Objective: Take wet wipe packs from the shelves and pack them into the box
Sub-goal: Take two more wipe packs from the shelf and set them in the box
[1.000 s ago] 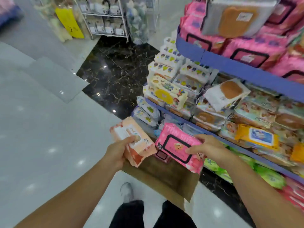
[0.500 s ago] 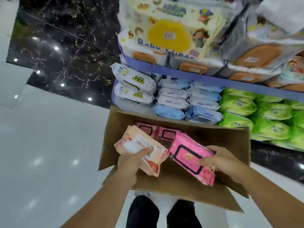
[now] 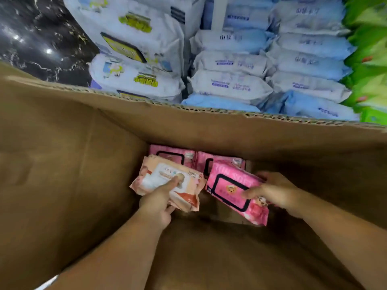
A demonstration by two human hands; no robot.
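Cardboard box [image 3: 62,164]: open at the top, filling most of the view, corrugated far rim running across below the shelf stock.

Shelf stock beyond that rim: white packs [image 3: 134,38] with yellow-green labels at left; pale blue packs [image 3: 240,59] stacked in two columns at centre; green packs [image 3: 368,59] at the right edge, blurred.

Dark marble floor [image 3: 31,38]: upper left corner, veined white, with spots of reflected light.

Both forearms reaching down into the box from the lower edge.

Pink pack [image 3: 228,185]: inside the box, right of centre, tilted, black-framed lid facing up. Gripped by the right hand [image 3: 274,191], thumb [image 3: 249,193] lying on the top face at the lid frame, fingers [image 3: 270,176] curled round the far right edge.

Peach pack [image 3: 150,176]: just beside the pink pack on its left, white label facing up. Gripped by the left hand [image 3: 159,199], thumb [image 3: 174,181] pressed on the label, fingers [image 3: 169,209] curled under the near edge.

Two pink packs [image 3: 171,153]: side by side against the far wall, below the held packs and partly covered by them.
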